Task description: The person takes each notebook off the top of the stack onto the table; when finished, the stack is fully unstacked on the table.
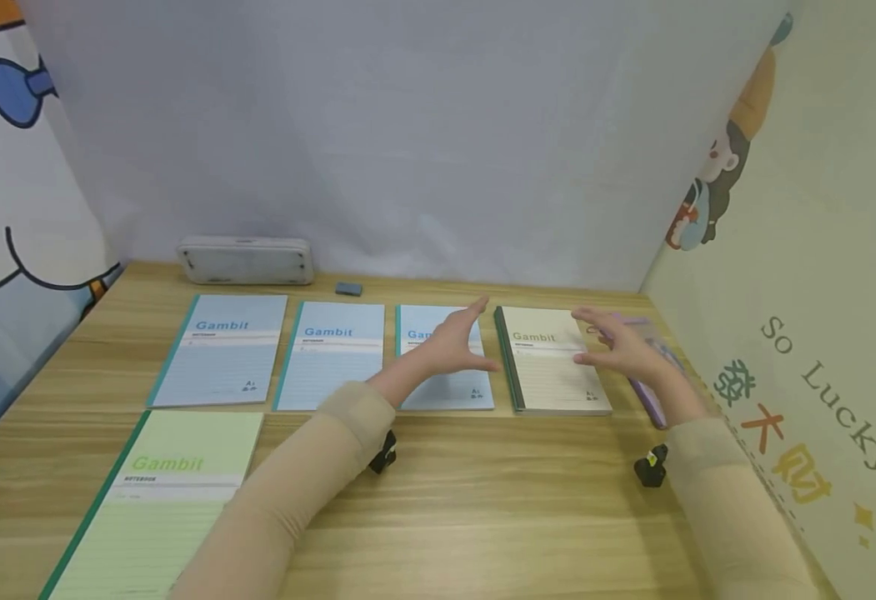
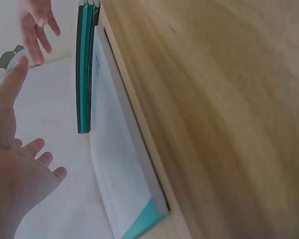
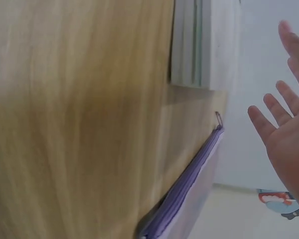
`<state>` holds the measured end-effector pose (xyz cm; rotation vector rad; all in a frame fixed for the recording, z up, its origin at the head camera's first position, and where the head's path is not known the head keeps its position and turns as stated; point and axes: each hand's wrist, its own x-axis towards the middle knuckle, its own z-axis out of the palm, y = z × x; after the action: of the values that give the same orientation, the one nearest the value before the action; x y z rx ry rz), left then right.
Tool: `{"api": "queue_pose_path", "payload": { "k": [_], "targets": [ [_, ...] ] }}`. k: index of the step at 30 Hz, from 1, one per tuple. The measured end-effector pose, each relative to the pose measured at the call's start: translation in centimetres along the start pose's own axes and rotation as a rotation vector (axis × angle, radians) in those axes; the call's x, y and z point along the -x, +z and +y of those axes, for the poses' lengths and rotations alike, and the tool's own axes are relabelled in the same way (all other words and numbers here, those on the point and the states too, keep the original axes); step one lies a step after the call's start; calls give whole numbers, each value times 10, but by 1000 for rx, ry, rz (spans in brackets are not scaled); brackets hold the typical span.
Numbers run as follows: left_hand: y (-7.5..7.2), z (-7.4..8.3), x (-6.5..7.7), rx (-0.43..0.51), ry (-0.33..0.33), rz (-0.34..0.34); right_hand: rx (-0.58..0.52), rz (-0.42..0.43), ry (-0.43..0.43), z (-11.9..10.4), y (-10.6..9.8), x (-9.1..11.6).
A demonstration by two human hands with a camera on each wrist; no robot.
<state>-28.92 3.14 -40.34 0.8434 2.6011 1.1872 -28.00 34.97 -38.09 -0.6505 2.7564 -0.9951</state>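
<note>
My left hand (image 1: 454,340) hovers over the right part of a blue Gambit notebook (image 1: 445,393), thumb and fingers spread apart, holding nothing. To its right lies a stack of cream Gambit notebooks (image 1: 553,379) with dark green spines, several layers showing in the left wrist view (image 2: 84,74). On the stack's other side is my right hand (image 1: 633,354), its fingers extended toward the left hand and nothing between them. Partly hidden beneath that hand is a purple-edged zip pouch (image 1: 649,402), whose zipper edge (image 3: 182,191) shows in the right wrist view.
Two more blue notebooks (image 1: 220,354) (image 1: 336,358) lie in the row to the left. A larger green notebook (image 1: 160,517) is at front left, partly behind the left sleeve. A pale case (image 1: 246,261) and a small grey eraser-like block (image 1: 348,289) sit along the back.
</note>
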Motion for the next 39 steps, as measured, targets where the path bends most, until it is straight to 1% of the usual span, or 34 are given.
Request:
{"api": "queue_pose_path", "payload": {
  "k": [3,6,9,10,17,20,23,29,31,33,35,39],
  "targets": [
    [13,-1,-5,-3,-35,14,7,-3,23,5,3,0],
    [25,-1,-11,-53,-36,6,46,-23,60,10,6,-1],
    [36,1,-16,-124,-38,-14,93,-43,95,13,7,-1],
    [39,2,-17,-136,-40,-19,94,-49,104,15,7,0],
    [50,9,-18,-126,-111,-76,89,-92,171,29,8,8],
    [54,9,-18,-136,-126,-81,102,-103,186,31,9,10],
    [56,9,-18,-142,-130,-77,110,-101,183,30,10,10],
    [56,11,-19,-101,-114,-57,110,-102,182,26,11,10],
    [56,11,-19,-68,-106,-45,115,-98,173,26,10,10],
    [56,11,-20,-10,-94,-36,99,-95,167,26,10,10],
    [56,12,-20,50,-90,-28,40,-92,173,27,9,11],
    [54,14,-21,149,-99,-5,-82,-66,151,27,5,11]
  ]
}}
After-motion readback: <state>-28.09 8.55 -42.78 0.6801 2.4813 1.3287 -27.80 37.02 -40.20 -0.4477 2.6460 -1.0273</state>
